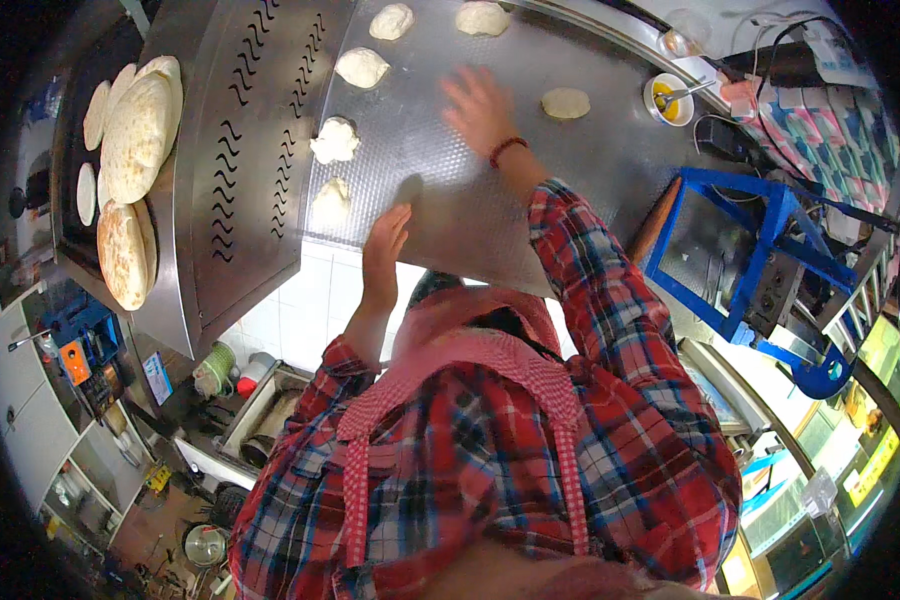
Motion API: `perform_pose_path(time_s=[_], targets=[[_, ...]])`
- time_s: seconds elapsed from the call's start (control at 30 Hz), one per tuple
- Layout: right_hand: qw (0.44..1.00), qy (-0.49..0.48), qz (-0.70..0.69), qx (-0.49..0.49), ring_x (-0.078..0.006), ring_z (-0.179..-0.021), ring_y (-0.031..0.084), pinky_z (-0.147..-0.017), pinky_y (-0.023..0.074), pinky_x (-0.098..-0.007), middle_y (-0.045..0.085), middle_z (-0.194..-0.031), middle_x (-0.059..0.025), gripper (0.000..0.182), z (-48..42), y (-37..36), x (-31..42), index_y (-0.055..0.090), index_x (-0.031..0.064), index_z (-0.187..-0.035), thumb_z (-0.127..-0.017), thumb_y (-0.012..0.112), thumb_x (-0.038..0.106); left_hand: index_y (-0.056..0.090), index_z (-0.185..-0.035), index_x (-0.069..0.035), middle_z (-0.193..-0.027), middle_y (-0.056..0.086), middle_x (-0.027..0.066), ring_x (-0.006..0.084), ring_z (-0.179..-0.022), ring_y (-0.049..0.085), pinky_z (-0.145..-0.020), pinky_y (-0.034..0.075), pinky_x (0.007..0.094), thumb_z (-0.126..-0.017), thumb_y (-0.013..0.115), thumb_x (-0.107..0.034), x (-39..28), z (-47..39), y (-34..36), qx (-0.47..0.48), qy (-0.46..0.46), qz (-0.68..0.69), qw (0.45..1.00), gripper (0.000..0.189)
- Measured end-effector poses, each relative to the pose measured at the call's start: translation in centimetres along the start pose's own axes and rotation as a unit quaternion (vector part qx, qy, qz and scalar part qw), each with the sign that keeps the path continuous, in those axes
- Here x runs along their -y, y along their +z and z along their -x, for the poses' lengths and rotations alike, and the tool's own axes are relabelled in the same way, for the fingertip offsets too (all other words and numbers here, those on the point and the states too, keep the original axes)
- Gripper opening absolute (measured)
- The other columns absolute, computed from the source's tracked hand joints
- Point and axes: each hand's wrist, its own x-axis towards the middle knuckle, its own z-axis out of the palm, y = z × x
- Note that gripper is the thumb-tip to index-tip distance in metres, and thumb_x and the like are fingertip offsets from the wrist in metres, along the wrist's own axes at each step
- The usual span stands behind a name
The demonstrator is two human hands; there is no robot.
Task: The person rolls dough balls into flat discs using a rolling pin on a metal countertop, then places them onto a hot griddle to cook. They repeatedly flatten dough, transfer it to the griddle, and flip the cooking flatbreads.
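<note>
My right hand, blurred, is over the textured metal worktop with its fingers spread. No thing shows in it, though its palm side is hidden. My left hand is at the worktop's near edge, fingers extended and holding nothing. Left of my hands, several dough pieces lie in a loose line, among them a rough lump, a smoother one and one close to my left hand. Another dough piece lies beyond my right hand. A flattened dough round sits to its right.
A white bowl with yellow contents and a spoon stands at the right. Nearer me is a blue metal frame. On the left, browned flatbreads are piled on a slotted steel appliance. A toolbox lies lower left.
</note>
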Motion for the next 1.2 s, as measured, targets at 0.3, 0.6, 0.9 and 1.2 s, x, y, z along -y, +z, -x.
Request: perform_pose_path(time_s=[0.3, 0.6, 0.9, 1.2], targets=[[0.953, 0.294, 0.031, -0.069, -0.0325, -0.128, 0.035, -0.105, 0.027, -0.0434, 0.037, -0.14, -0.0139, 0.047, 16.2, -6.7, -8.4, 0.042, 0.0101, -0.132, -0.087, 0.05, 0.021, 0.039, -0.133, -0.001, -0.14, 0.037, 0.0173, 0.0309, -0.13, 0.033, -0.106, 0.027, 0.0415, -0.088, 0.053, -0.023, -2.7, -14.9, 10.3, 0.046, 0.379, -0.584, 0.717, 0.052], [0.939, 0.311, 0.146, 0.0, -0.0284, -0.134, 0.027, -0.107, 0.0233, -0.046, 0.034, -0.143, -0.0081, 0.047, 19.0, -8.6, -8.3, 0.042, 0.0132, -0.134, -0.088, 0.05, 0.023, 0.044, -0.127, -0.004, -0.133, 0.044, 0.0181, 0.0338, -0.126, 0.038, -0.099, 0.034, 0.0462, -0.075, 0.067, -0.029, -2.1, -18.7, 10.4, 0.055, 0.45, -0.56, 0.693, 0.062], [0.933, 0.331, 0.142, 0.009, -0.0279, -0.134, 0.027, -0.107, 0.0227, -0.0461, 0.034, -0.143, -0.0064, 0.046, 19.6, -8.3, -9.0, 0.043, 0.0151, -0.133, -0.087, 0.048, 0.021, 0.05, -0.106, -0.003, -0.104, 0.056, 0.0204, 0.036, -0.101, 0.051, -0.086, 0.042, 0.0422, -0.067, 0.075, -0.044, -5.4, -34.0, 19.9, -0.247, 0.245, -0.639, 0.685, 0.062], [0.934, 0.336, 0.121, -0.004, -0.0279, -0.133, 0.028, -0.108, 0.022, -0.0457, 0.035, -0.143, -0.0056, 0.046, 19.3, -8.4, -9.0, 0.044, 0.0153, -0.132, -0.086, 0.049, 0.02, 0.062, -0.101, -0.003, -0.093, 0.066, 0.0131, 0.0251, -0.083, 0.063, -0.075, 0.049, 0.0338, -0.074, 0.066, -0.015, -11.0, -34.5, 14.5, -0.082, 0.36, -0.394, 0.842, 0.029]])
